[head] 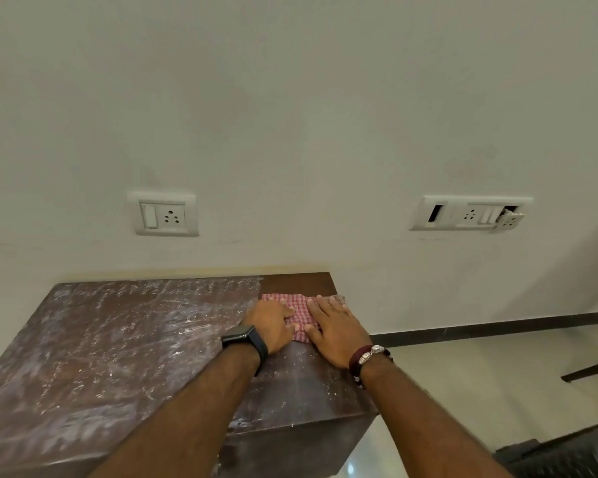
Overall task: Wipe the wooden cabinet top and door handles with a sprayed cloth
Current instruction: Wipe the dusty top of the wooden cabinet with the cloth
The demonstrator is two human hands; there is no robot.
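Top: the cabinet top (118, 339) is mostly dull, with whitish dust and streaks over its left and middle; you have the greater part yet to wipe
Clean patch: a dark, bare strip (297, 282) at the far right corner, against the wall, looks wiped already; I judge the job barely begun
Near right: the strip of top (311, 384) between your wrists looks darker than the left but carries a few specks; whether it has been wiped I cannot tell
Handles: no door handle shows from here, so that part of the task I count as not yet done
Cloth: the red-checked cloth (299, 315) lies flat on the top near the right edge, just this side of the clean patch, under both your hands
Left hand: your left hand (268, 320) rests on the cloth's left part, palm down, fingers a little bent and pressing, not wrapped round the fabric; the watch (244, 338) sits on that wrist
Right hand: your right hand (335, 327) lies on the cloth's right part, fingers straight and spread, pointing to the wall; it presses and grips nothing; the bracelet (368, 355) is on that wrist
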